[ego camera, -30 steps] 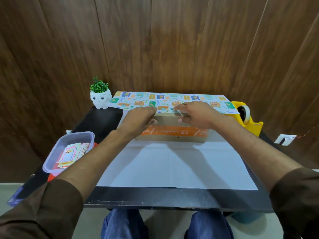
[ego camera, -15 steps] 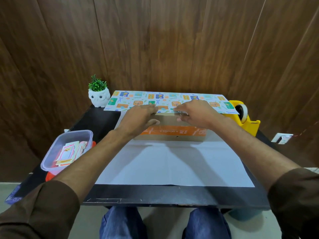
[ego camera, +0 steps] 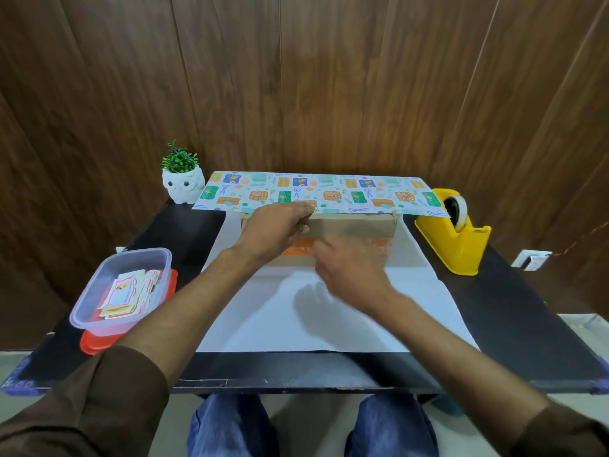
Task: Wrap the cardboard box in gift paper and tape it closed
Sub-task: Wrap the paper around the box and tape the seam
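Box (ego camera: 357, 225) sits toward the far edge of the tabletop (ego camera: 514, 311), on the white underside of the paper (ego camera: 329, 192), whose printed far flap is folded forward over its top.

A second ago both hands were up on that flap's near edge. Now only the left hand (ego camera: 280, 229) is there, fingers bent over the edge and thumb against the box's front face, clamping paper to cardboard. The right hand (ego camera: 349, 275) has let go and pulled back toward the near edge; it is blurred with motion, fingers loose, nothing in them that I can see.

I'd say the first fold is being held in place by one hand so the other is free, either to fetch tape from the dispenser (ego camera: 456, 242) by the right edge or to lift the near half of the sheet. No tape shows on the paper yet.

So the box is directly under the left hand's hold, towards its left end, while the right hand hovers just in front of it, over the bare sheet.
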